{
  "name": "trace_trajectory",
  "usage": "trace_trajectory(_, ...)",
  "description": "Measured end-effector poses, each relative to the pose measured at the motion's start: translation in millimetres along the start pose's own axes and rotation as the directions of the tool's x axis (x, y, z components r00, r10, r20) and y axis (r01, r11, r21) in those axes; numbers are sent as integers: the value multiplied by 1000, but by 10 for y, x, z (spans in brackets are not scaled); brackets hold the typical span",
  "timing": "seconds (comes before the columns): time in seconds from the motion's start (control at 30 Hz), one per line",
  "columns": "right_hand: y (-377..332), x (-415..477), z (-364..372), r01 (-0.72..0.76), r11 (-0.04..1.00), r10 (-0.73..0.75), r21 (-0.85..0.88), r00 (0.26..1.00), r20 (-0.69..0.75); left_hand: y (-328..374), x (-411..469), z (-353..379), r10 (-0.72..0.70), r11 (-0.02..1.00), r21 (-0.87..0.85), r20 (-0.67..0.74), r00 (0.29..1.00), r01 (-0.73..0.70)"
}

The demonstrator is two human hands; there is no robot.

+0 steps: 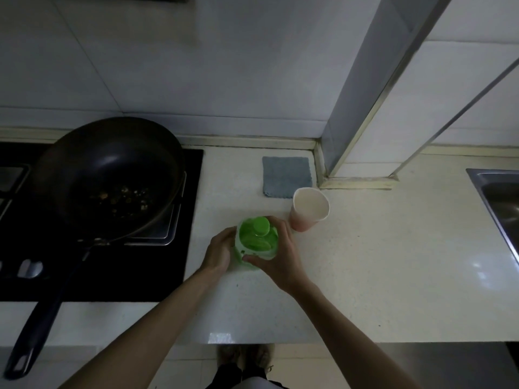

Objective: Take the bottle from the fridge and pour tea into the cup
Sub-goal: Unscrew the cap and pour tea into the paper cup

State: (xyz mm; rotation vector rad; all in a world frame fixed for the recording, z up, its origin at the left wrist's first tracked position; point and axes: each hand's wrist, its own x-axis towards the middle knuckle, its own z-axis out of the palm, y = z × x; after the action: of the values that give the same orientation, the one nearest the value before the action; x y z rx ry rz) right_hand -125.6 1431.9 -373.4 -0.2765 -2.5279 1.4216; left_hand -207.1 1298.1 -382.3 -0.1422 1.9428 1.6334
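From the head view, looking down: the bottle (257,244) stands upright on the desk (365,262), caught between both hands. The left hand (220,252) is curled against its left side. The right hand (280,259) wraps the right side, thumb across the front and fingers reaching round behind, close to the green cap (260,226). The cap is on, so no tea can flow yet. I'd guess the left hand is there to steady the body while the right goes up to twist the top. The cup (309,209) stands just beyond the right hand, mouth up and apart from the bottle, which makes for a short tip once the bottle is open. I can't make out any tea in it. Past the cup lies a folded grey cloth (286,175), handy for drips. Left of the left hand, a dark pan (106,178) with scraps in it sits on the black stove (157,270), its handle pointing toward the person. Well off to the right of the right hand is a steel sink (497,197). The desk is pale, speckled and glossy. The walls are white tile, the light is dim, and a tiled pillar (362,88) rises beyond the cup.
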Motion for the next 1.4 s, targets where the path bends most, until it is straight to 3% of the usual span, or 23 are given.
trace_trajectory(0.1,-63,-18,-57,22,1000,-23,11,999,35,23,-18,-87,151,984,75,124,981,-161)
trace_trajectory(0.2,-212,-31,-184,37,999,-39,27,998,54,63,-28,-221,201,941,197,324,924,-274)
trace_trajectory(0.33,-495,54,-316,51,989,-65,-141,994,-93,187,-98,-249,188,904,243,513,838,-352)
trace_trajectory(0.4,-639,118,-371,41,961,-73,-272,991,-111,212,-115,-213,201,890,257,518,831,-376)
trace_trajectory(0.53,-786,215,-372,36,799,-14,-600,999,40,198,-128,-145,292,863,250,464,836,-440)
trace_trajectory(0.63,-820,275,-376,-1,713,61,-701,996,61,239,-155,-95,350,816,303,421,837,-493)
trace_trajectory(0.9,-1037,313,-336,-74,634,145,-770,989,24,220,-147,-118,371,799,284,461,806,-530)
trace_trajectory(1.2,-914,366,-377,36,732,103,-681,981,163,235,-128,-123,350,784,326,469,810,-528)
trace_trajectory(1.4,-925,375,-416,139,708,78,-693,959,271,204,-150,-137,369,782,311,468,803,-541)
